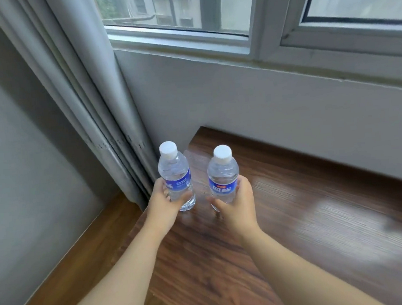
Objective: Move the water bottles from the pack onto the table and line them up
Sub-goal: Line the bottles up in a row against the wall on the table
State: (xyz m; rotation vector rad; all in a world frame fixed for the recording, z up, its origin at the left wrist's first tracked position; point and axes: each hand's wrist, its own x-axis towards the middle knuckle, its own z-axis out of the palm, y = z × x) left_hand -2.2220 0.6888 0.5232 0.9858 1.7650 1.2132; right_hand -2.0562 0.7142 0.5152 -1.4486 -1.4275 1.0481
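Two bottles held at the tabletop's left end, placement pending

Two clear water bottles with white caps and blue labels are held upright near the middle of the frame. The left bottle (176, 176) is gripped low on its body by the left hand (161, 199), fingers curled round it. The right bottle (222, 174) is gripped by the right hand (237, 201) in the same way. The bottles are kept apart, side by side, over the left end of the wooden tabletop (298, 216), below the window (182, 8) and beside the grey curtain (80, 90). Whether the bases touch the wood cannot be told. The pack is not seen.

Risks, as judged: the left bottle is held close to the tabletop's left edge, so a base set partly off the wood could tip to the floor. The surface looks glossy, so a bottle released while tilted could slide or topple. With both released at once, one could be knocked by the other hand and the line spoiled
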